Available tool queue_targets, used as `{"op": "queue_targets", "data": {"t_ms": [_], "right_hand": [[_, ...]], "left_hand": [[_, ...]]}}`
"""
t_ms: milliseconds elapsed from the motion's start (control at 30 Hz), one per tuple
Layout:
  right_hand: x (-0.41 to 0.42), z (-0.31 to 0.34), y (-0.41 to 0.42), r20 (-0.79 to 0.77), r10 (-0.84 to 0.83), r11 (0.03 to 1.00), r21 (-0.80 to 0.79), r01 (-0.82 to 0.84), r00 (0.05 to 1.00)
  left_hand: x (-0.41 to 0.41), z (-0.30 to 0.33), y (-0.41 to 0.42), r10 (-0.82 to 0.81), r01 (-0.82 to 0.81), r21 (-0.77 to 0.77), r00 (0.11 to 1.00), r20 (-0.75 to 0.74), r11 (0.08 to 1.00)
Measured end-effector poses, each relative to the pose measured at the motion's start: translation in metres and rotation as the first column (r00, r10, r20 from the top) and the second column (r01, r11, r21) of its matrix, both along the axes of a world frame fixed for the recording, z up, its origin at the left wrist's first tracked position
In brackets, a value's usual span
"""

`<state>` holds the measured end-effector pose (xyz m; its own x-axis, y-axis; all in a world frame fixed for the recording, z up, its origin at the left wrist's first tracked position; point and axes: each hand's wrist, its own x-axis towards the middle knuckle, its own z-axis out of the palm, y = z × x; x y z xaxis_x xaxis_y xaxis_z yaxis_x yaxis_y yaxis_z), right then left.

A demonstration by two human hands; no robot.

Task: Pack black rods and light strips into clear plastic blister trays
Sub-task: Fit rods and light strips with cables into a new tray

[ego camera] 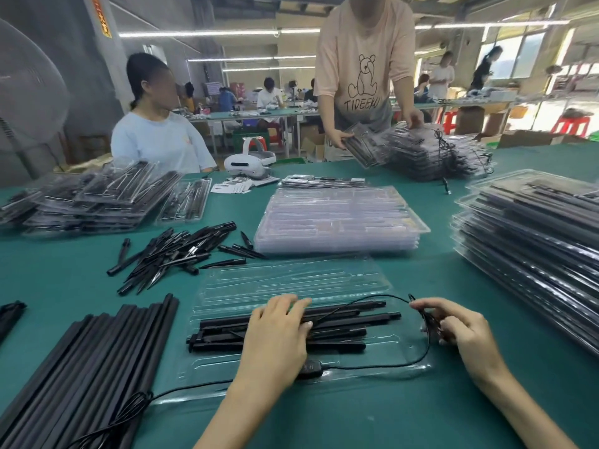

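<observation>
The left hand (278, 332) lies flat, fingers straight, pressing on five black rods (340, 322) in the open clear tray (402, 351). The rods run left to right across the green worktop (372, 416). The right hand (460, 325) pinches a coiled black cable (428, 319) at the tray's right end. A standing person's shirt (363, 59) reads "TIDEEKU".

A big room is lit by long ceiling lights (207, 34). Bright windows (518, 56) are seen far right. Red stools (572, 124) are placed by long green tables (259, 115).
</observation>
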<state>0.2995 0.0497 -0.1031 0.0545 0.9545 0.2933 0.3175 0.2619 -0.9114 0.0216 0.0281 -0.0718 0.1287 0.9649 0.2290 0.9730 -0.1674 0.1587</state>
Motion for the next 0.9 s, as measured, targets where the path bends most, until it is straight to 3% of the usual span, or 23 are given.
{"op": "queue_targets", "data": {"t_ms": [100, 200, 500, 633, 800, 900], "right_hand": [[0.006, -0.001, 0.001, -0.062, 0.061, 0.998, 0.01, -0.06, 0.996], [0.01, 0.0, 0.001, -0.017, 0.093, 0.995, 0.049, -0.092, 0.996], [0.006, 0.007, -0.012, 0.271, 0.083, 0.942, 0.293, -0.164, 0.959], [0.007, 0.004, -0.008, 0.372, -0.03, 0.903, 0.408, -0.135, 0.928], [0.01, 0.012, -0.01, 0.335, -0.058, 0.876, 0.469, -0.113, 0.94], [0.006, 0.01, -0.007, 0.258, -0.034, 0.915, 0.396, -0.073, 0.966]], "left_hand": [[-0.006, -0.017, 0.014, 0.005, -0.008, -0.173, 1.0, -0.015, 0.985], [-0.011, -0.033, 0.023, 0.022, -0.029, -0.262, 0.999, -0.031, 0.965], [-0.011, -0.043, 0.026, 0.036, -0.03, -0.233, 0.999, 0.021, 0.972], [-0.011, -0.046, 0.026, 0.044, -0.035, -0.212, 0.998, 0.039, 0.977], [-0.012, -0.048, 0.025, 0.023, -0.009, -0.187, 0.997, 0.069, 0.982], [-0.013, -0.045, 0.022, -0.12, 0.136, -0.144, 0.986, 0.116, 0.98]]}}
